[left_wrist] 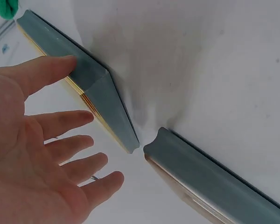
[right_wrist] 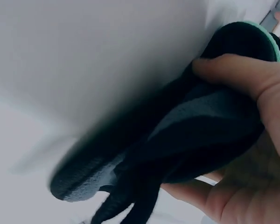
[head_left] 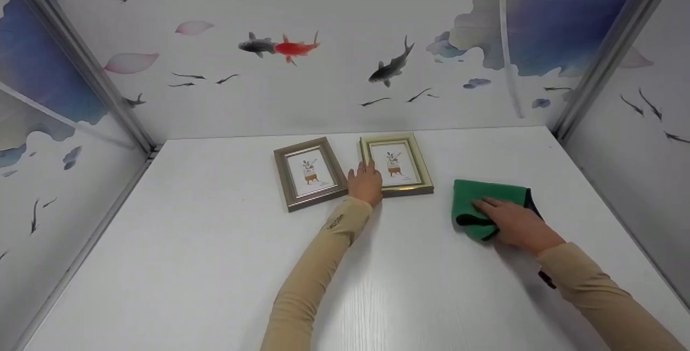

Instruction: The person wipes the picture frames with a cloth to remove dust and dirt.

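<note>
A gold picture frame [head_left: 398,163] and a bronze-brown picture frame [head_left: 311,172] lie face up side by side near the back wall, each with a potted-plant print. Between them is my left hand [head_left: 366,185], fingers spread and fairly straight, over the gold frame's left edge. In the left wrist view, its thumb [left_wrist: 60,67] lies at the gold frame's side; whether it touches is unclear. To the right, my right hand [head_left: 515,224] grips a folded green cloth [head_left: 485,192] with black edging. The right wrist view shows thumb and fingers around the cloth's dark folds [right_wrist: 196,126].
The white tabletop [head_left: 178,243] reaches to a back wall [head_left: 334,103] painted with fish and petals. Side walls with metal corner posts [head_left: 614,54] border it left and right.
</note>
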The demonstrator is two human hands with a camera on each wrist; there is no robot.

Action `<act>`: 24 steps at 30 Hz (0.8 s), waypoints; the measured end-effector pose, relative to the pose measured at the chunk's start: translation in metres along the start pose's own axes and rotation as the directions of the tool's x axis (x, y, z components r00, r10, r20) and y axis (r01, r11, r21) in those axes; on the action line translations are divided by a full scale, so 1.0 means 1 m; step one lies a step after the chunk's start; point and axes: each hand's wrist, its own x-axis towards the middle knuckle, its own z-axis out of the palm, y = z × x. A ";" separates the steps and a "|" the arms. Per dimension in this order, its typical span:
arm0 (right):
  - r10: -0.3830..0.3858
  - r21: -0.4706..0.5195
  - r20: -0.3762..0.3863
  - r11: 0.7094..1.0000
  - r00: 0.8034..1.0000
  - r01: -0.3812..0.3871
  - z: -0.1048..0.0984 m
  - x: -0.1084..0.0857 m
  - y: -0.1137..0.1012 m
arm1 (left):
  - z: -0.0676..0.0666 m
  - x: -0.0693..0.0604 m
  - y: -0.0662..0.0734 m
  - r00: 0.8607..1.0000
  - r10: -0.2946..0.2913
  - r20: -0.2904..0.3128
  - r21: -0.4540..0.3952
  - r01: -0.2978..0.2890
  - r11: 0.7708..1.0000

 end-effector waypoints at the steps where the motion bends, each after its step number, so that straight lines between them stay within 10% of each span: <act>1: -0.011 -0.014 -0.005 1.000 1.000 0.011 0.000 0.001 -0.001 | 0.000 0.000 0.000 1.000 0.013 0.005 0.007 -0.014 1.000; 8: -0.079 -0.111 -0.063 0.991 0.995 0.071 0.001 0.002 0.000 | 0.004 0.006 0.002 0.988 0.151 -0.037 0.128 -0.145 0.981; 24: -0.067 -0.171 -0.264 0.985 0.962 0.022 -0.022 0.004 0.018 | -0.003 -0.008 0.002 0.971 0.238 0.032 0.011 -0.238 0.971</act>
